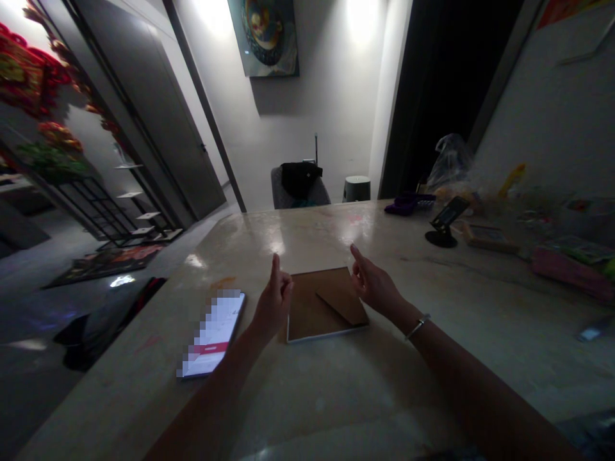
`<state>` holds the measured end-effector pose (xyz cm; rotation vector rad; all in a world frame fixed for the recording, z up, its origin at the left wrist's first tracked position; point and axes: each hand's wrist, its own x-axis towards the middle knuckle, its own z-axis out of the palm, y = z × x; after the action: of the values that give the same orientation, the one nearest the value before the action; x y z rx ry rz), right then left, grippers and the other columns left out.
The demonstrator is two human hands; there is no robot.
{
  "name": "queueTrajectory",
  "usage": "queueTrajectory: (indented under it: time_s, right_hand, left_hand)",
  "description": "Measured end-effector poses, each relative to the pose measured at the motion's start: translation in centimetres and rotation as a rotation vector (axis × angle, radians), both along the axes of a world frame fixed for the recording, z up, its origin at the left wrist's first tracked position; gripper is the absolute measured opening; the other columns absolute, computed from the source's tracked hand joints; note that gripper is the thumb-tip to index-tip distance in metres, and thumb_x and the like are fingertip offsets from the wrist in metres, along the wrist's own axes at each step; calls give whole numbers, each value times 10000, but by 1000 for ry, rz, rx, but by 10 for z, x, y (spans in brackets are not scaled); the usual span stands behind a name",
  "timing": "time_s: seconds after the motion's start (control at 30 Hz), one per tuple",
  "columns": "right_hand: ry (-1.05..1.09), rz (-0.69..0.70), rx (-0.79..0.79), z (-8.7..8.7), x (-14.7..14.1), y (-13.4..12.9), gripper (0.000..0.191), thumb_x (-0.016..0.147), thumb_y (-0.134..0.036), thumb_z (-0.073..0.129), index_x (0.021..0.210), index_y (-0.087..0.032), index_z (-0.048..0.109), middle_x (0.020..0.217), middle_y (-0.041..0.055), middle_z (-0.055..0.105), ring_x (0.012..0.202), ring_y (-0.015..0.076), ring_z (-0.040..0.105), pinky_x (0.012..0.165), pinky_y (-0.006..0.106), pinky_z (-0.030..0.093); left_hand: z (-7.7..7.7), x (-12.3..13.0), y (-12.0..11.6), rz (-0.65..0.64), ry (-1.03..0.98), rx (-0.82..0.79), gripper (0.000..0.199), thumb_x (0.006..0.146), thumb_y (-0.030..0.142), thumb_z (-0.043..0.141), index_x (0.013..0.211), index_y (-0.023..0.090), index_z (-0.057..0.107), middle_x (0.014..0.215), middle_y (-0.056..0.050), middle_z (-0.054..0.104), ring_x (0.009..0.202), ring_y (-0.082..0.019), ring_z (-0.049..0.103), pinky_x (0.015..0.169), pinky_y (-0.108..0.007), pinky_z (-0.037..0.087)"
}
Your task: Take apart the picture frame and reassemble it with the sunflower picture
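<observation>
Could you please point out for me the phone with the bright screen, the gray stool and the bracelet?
Phone (pixel 225 326): head view, lit screen.
Stool (pixel 357 189): head view, side below the seat.
Bracelet (pixel 417 327): head view, its band.

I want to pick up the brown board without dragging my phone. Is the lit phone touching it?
Apart. The head view shows tabletop beside the phone, then the left hand, before the brown board.

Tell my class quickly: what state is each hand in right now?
Left hand: mostly closed, one digit raised, nothing visibly held.
Right hand: mostly closed, one digit raised, nothing visibly held.
</observation>
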<state>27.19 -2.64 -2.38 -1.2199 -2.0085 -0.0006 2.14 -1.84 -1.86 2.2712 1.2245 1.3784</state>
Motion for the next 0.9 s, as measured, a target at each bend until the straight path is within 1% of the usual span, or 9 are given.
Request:
queueTrajectory:
  time_s: [0.07,0.13,0.23,0.33,0.63,0.73,0.8,0.87,0.9]
  right_hand:
    - [-80,-53,87,-2,1,1,774,786,-100,403,1400,-223,-52,839,50,539,622,140,473,544,242,401]
    - [-147,-85,111,-8,0,3,779,790,-89,381,1394,-209,-95,850,65,543,643,156,485,547,250,412]
    - [-234,-91,50,-20,-5,4,783,778,-65,363,1391,-197,-106,889,81,553,659,165,505,558,251,426]
    - [-276,-90,-24,-27,-9,3,767,780,-72,359,1395,-190,-84,951,98,555,679,167,524,571,249,434]
    - [-308,-111,-166,-23,-10,1,697,808,-107,358,1407,-207,17,998,105,551,694,162,537,578,243,413]
    - [-277,-104,-233,-16,-9,-2,614,837,-153,367,1399,-194,123,984,90,570,702,154,542,594,241,407]
    - [-214,-109,-263,-10,-7,-3,462,870,-217,359,1329,-184,319,971,78,590,751,150,552,639,237,406]
    - [-150,-157,-290,-6,-5,-3,322,897,-279,330,1117,-169,537,933,72,613,798,149,557,681,233,395]
    - [-132,-197,-312,-4,-4,-2,318,903,-299,318,989,-164,593,902,73,623,801,151,558,686,234,388]
  left_hand:
    - [-2,-1,0,31,73,74,743,817,154,412,1397,209,-50,743,15,497,651,-100,464,660,-241,416]
    - [-8,-3,1,69,130,71,728,819,161,404,1398,204,-35,762,3,518,640,-104,468,647,-241,420]
    - [-20,-6,3,127,238,-92,646,835,172,344,1400,227,36,885,-48,566,606,-108,488,584,-238,413]
    - [-27,-8,3,131,374,-196,605,838,160,300,1400,228,88,1051,-108,549,659,-128,528,610,-258,421]
    - [-24,-6,0,175,575,-201,579,838,122,257,1395,220,134,993,-99,535,660,-131,517,614,-268,420]
    - [-19,-5,0,189,567,-224,556,848,139,259,1391,200,158,979,-99,543,657,-135,520,604,-266,421]
    - [-15,-5,0,204,528,-217,490,859,165,263,1349,168,279,984,-108,553,710,-151,538,639,-275,429]
    - [-9,-7,0,221,477,-219,383,868,209,286,1189,136,482,977,-113,570,799,-170,552,706,-285,429]
    - [-7,-7,0,238,459,-238,335,869,234,305,1062,132,559,953,-109,583,819,-175,554,725,-287,425]
